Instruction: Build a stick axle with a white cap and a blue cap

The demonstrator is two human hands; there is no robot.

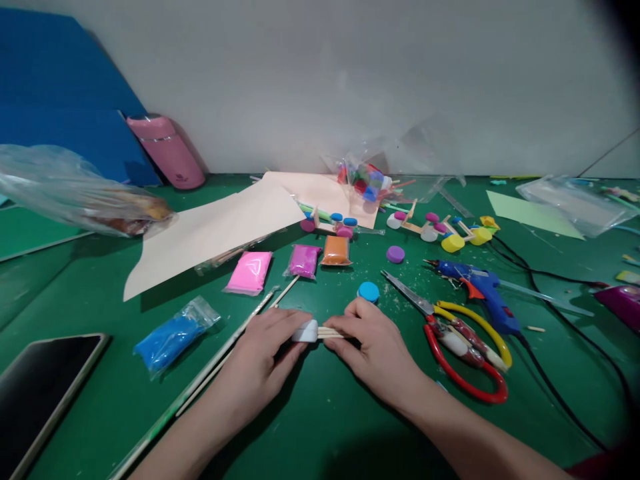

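My left hand [274, 347] pinches a small white cap-like piece [306, 331] between thumb and fingers. Thin wooden sticks [329, 332], side by side, have one end against or inside this piece; which of the two I cannot tell. The sticks' other end is gripped by my right hand [377, 340], with thumb and fingertips closed on them. Just beyond the right hand lies a blue bottle cap [369, 291], and farther off a purple bottle cap [395, 254]. Long wooden skewers [205, 383] lie partly under my left forearm.
Scissors [450, 333] and a blue glue gun [475, 280] with a black cord lie right. Packets of pink [251, 272], magenta [303, 261], orange [337, 251] and blue clay [175, 335] lie around. Small wheeled stick models [415, 228] stand behind; a phone [43, 400] lies left.
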